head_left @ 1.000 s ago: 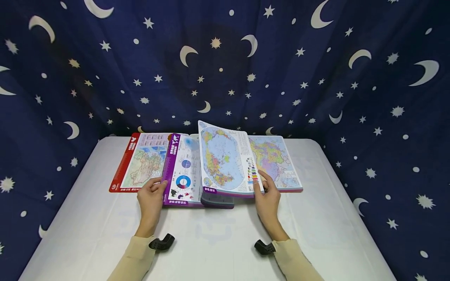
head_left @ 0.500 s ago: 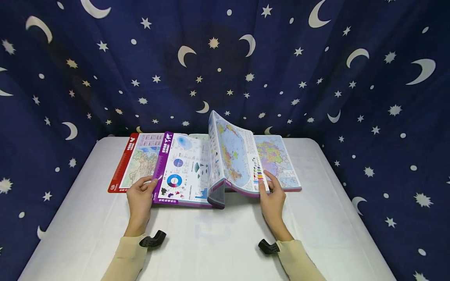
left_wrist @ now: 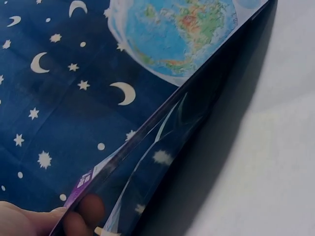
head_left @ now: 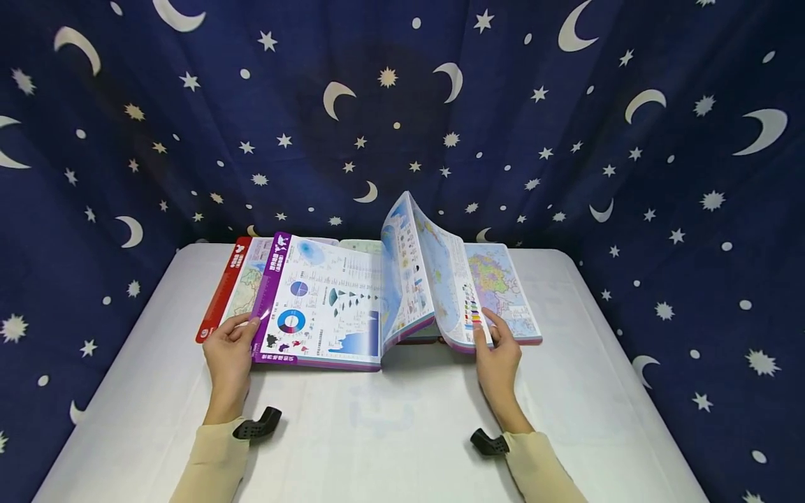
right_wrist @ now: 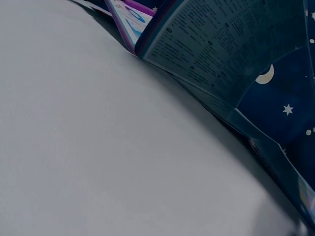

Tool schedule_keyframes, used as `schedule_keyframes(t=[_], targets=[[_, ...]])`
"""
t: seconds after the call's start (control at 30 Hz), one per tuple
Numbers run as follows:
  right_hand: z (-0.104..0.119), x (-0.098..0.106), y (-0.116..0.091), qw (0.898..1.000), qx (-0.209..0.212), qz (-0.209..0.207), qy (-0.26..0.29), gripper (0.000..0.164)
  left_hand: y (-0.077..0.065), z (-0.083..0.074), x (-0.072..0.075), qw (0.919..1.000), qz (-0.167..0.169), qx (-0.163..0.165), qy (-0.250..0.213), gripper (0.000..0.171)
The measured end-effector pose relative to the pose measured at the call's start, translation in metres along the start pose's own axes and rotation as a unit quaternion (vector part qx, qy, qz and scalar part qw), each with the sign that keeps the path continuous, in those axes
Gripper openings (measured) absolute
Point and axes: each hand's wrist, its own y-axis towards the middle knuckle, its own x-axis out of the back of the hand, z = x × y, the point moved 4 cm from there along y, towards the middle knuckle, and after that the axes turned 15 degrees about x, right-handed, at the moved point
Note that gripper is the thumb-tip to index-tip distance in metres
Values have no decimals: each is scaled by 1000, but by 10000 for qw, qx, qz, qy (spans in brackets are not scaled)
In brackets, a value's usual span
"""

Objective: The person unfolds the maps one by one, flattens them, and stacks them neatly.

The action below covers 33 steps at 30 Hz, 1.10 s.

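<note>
A purple-edged folding world map (head_left: 346, 279), glossy and printed with charts, stands partly unfolded, its middle panels raised in a ridge. My left hand (head_left: 228, 363) pinches its purple left edge. In the left wrist view, the thumb and fingers (left_wrist: 91, 211) clasp that edge, the sheet tilted off the white surface. My right hand (head_left: 499, 363) pinches the lower right corner of the rightmost panel, beside a row of small flags. The right wrist view shows a glossy, text-covered panel (right_wrist: 206, 54) of the map rising from the table. Beneath lies a red-edged map (head_left: 216, 293), largely covered.
The right part (head_left: 499, 279) of the lower map sticks out beyond the right hand. Both lie on a white-covered table (head_left: 402, 447). A dark blue curtain (head_left: 402, 105) with moons and stars closes off the back and sides.
Both hands have moved apart, the left one farther to the left. The map has spread wider between them, with its middle panels rising into a ridge and showing more print.
</note>
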Motion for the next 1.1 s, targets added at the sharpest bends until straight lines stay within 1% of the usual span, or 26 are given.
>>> schedule_keyframes(t=[0.27,0.53,0.73,1.0,1.1], targets=[[-10,13,3,9999,-7,-26,-138,39,5,-2,11,9995,-186,170,-167,35],[-17,23,5,9991,11,-91,-408,40,12,2,21,9978,-403,371,-378,34],[-19,27,9,9985,72,-150,-523,40,19,3,26,9970,-524,240,-518,34],[-25,36,15,9966,59,-319,-763,40,26,3,31,9963,-745,232,-346,32],[-27,40,17,9961,92,-409,-776,39,30,3,31,9965,-776,105,-275,31]])
